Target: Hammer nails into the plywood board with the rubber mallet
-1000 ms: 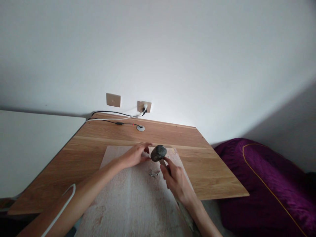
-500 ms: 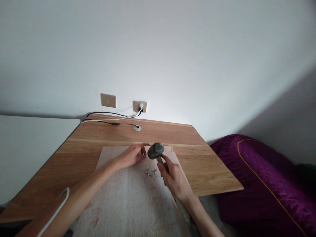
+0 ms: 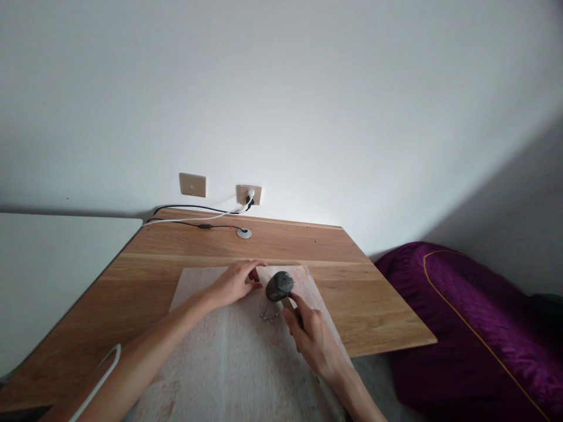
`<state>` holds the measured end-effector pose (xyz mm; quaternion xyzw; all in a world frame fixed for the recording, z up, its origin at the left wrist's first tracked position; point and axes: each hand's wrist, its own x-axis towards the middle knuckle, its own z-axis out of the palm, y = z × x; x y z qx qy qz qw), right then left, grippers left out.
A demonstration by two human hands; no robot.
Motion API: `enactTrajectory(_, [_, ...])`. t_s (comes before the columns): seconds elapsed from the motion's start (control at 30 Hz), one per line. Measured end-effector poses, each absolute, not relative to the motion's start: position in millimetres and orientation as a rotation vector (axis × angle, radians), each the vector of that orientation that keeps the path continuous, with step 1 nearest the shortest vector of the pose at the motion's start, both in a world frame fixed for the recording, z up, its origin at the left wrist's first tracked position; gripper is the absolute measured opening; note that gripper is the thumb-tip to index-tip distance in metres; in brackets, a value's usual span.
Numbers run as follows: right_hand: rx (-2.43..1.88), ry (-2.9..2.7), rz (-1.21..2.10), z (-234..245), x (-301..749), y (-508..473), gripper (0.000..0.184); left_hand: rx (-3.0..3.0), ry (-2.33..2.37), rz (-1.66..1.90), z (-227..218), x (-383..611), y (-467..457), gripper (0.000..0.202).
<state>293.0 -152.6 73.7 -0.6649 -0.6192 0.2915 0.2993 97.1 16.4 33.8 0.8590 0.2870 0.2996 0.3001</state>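
My right hand (image 3: 311, 335) is wrapped round the handle of a hammer (image 3: 280, 286), whose dark head hangs just over a pale wooden board (image 3: 229, 351) lying on the desk. My left hand (image 3: 235, 281) rests on the board's far part, right beside the hammer head, fingers curled in a pinch; what they pinch is too small to name. Several small nails (image 3: 269, 316) lie loose on the board between the two hands.
The board lies on a wooden desk (image 3: 373, 310) against a white wall. Wall sockets (image 3: 248, 194) with black and white cables (image 3: 197, 220) run along the desk's back edge. A white surface (image 3: 48, 275) adjoins at left, a purple cushion (image 3: 461, 328) at right.
The hammer head has dropped lower toward the board beside my left fingers. The view has shifted slightly; both hands stay in about the same place.
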Motion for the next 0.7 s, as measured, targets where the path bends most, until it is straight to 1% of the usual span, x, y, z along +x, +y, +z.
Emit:
enactTrajectory(0.2, [-1.752,-1.735,0.666,73.2,290.2,-158.6,0.051,2.218,0.734,0.763,33.1,97.2,16.5,0.044])
enactTrajectory(0.3, [-1.706,-1.705,0.654,84.7,285.3,-149.9,0.050,2.214,0.652,0.753,30.0,94.3,18.4,0.048])
enactTrajectory(0.37, [-1.677,-1.703,0.627,92.0,281.1,-141.3,0.050,2.245,0.582,0.789,29.1,92.2,18.8,0.057])
enactTrajectory(0.47, [-1.655,-1.754,0.615,95.1,274.5,-128.5,0.049,2.301,0.533,0.849,28.3,90.4,19.3,0.079])
enactTrajectory(0.57, [-1.677,-1.796,0.600,90.0,271.8,-122.5,0.046,2.324,0.560,0.862,24.4,90.6,21.2,0.095])
enactTrajectory(0.63, [-1.696,-1.770,0.591,86.5,274.8,-125.3,0.047,2.324,0.570,0.862,20.0,91.2,22.6,0.100])
enactTrajectory(0.7, [-1.707,-1.722,0.613,85.0,281.9,-133.1,0.049,2.323,0.577,0.857,16.7,91.5,23.2,0.100])
